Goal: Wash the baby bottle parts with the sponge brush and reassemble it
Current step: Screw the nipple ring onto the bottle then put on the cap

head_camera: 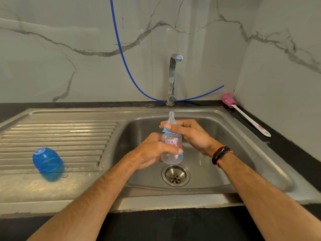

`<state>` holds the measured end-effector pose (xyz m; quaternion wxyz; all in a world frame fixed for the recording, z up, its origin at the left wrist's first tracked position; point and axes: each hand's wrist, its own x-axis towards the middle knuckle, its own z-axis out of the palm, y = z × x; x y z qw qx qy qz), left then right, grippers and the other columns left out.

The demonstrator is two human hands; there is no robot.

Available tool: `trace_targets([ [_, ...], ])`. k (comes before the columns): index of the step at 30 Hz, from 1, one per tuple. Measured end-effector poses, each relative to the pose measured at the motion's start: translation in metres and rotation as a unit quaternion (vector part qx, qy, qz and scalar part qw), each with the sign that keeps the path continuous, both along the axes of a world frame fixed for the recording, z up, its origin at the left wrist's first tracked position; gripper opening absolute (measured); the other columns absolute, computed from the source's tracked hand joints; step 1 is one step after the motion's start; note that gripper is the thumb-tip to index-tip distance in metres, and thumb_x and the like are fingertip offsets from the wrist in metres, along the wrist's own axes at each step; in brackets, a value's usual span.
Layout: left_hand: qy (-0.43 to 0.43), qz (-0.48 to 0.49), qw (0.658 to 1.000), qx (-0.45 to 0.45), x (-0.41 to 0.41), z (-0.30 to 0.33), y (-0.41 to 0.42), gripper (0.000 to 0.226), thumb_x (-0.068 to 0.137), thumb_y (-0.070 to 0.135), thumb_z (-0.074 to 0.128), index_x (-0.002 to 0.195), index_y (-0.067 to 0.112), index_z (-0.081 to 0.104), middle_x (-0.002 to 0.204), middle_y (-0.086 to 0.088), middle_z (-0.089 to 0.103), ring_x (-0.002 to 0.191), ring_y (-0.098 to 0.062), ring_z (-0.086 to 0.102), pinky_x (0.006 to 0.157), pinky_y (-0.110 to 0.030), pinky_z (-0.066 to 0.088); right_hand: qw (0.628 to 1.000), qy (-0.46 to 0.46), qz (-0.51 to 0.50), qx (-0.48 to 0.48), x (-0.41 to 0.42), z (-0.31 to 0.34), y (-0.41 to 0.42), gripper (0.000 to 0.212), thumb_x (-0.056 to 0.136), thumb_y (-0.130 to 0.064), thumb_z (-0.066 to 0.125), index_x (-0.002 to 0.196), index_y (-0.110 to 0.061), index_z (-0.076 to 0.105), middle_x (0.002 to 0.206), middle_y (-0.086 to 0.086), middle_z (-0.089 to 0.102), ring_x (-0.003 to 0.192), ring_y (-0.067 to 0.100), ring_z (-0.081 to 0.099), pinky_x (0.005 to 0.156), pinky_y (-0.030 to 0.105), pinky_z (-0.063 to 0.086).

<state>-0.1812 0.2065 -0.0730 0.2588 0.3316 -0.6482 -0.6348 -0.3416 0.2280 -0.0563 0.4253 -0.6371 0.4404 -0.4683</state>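
A clear baby bottle [171, 153] with a white label stands upright over the sink basin [243, 153]. My left hand [152, 151] grips its body from the left. My right hand [191, 134] curls its fingers round the blue collar [166, 130] at the bottle's neck, with the clear teat [171, 117] sticking up above it. The blue cap [46, 160] lies on its side on the ribbed drainboard [60, 136] at the left. The sponge brush [243, 113], pink head and white handle, lies on the dark counter at the back right.
A chrome tap [172, 77] rises behind the basin, with no water visibly running. A blue hose [125, 63] hangs down the marble wall and runs behind the tap. The drain [175, 175] sits below the bottle. Dark counter [295, 153] borders the sink.
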Motion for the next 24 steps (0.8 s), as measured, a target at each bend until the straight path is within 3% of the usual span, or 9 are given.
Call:
trace_targets([
  [3,0.0,0.036,0.999,-0.014,-0.001,0.001,0.001,0.045,0.062,0.016,0.083,0.102,-0.001,0.071,0.094,-0.015,0.071,0.093,-0.027,0.069,0.095,-0.051,0.051,0.999,-0.035,-0.035,0.007,0.002,0.002,0.0,0.046,0.069,-0.045,0.082,0.088,-0.003,0.078,0.114,0.019,0.071,0.097,0.023,0.068,0.087,0.033,0.051],
  [5,-0.009,0.073,0.996,-0.049,-0.004,0.002,0.003,0.042,0.061,0.02,0.087,0.098,0.003,0.074,0.092,-0.015,0.073,0.094,-0.03,0.07,0.092,-0.05,0.054,0.996,-0.066,-0.06,0.008,0.003,0.005,0.001,0.026,0.068,-0.034,0.081,0.077,-0.009,0.079,0.11,0.006,0.074,0.099,0.008,0.07,0.08,0.017,0.053],
  [7,-0.025,0.109,0.989,-0.095,-0.009,0.002,0.004,0.033,0.063,0.021,0.089,0.091,0.01,0.075,0.089,-0.01,0.075,0.09,-0.025,0.072,0.087,-0.045,0.057,0.992,-0.085,-0.095,-0.007,0.006,0.005,0.001,0.017,0.069,-0.027,0.082,0.074,-0.011,0.078,0.102,0.007,0.075,0.09,0.005,0.071,0.072,0.014,0.053],
  [10,-0.055,0.155,0.973,-0.159,-0.014,0.0,0.006,0.025,0.064,0.028,0.087,0.085,0.02,0.075,0.079,0.001,0.075,0.078,-0.013,0.073,0.08,-0.035,0.06,0.98,-0.105,-0.167,-0.009,0.013,0.001,0.001,0.026,0.067,-0.028,0.088,0.082,-0.009,0.079,0.086,0.009,0.075,0.077,0.016,0.074,0.068,0.026,0.057],
  [12,-0.066,0.166,0.967,-0.18,-0.015,0.0,0.005,0.028,0.061,0.034,0.086,0.084,0.024,0.075,0.078,0.004,0.075,0.075,-0.01,0.072,0.078,-0.035,0.06,0.973,-0.102,-0.204,-0.009,0.016,-0.001,0.001,0.034,0.062,-0.034,0.09,0.083,-0.009,0.079,0.088,0.007,0.076,0.077,0.02,0.075,0.069,0.032,0.06],
  [16,-0.06,0.115,0.982,-0.139,-0.007,0.006,0.003,0.032,0.061,0.025,0.088,0.088,0.014,0.076,0.084,-0.003,0.076,0.082,-0.016,0.072,0.085,-0.038,0.058,0.985,-0.086,-0.147,-0.007,0.015,0.004,0.004,0.029,0.074,-0.026,0.083,0.088,-0.002,0.075,0.08,0.008,0.074,0.073,0.019,0.072,0.067,0.026,0.057],
  [20,-0.012,0.009,0.999,-0.048,0.001,0.004,0.005,0.045,0.056,0.017,0.086,0.095,0.0,0.072,0.094,-0.017,0.072,0.092,-0.024,0.07,0.09,-0.042,0.056,0.994,-0.078,-0.02,0.071,0.016,0.004,0.004,0.043,0.072,-0.025,0.083,0.107,-0.002,0.072,0.11,0.011,0.072,0.09,0.023,0.07,0.083,0.04,0.056],
  [24,-0.01,0.039,0.997,-0.071,-0.001,0.003,0.005,0.041,0.058,0.009,0.086,0.096,0.0,0.072,0.093,-0.018,0.073,0.09,-0.025,0.071,0.087,-0.041,0.057,0.991,-0.107,-0.021,0.074,0.021,0.001,0.004,0.026,0.078,-0.015,0.079,0.101,-0.003,0.073,0.118,0.007,0.07,0.093,0.023,0.07,0.083,0.038,0.057],
])
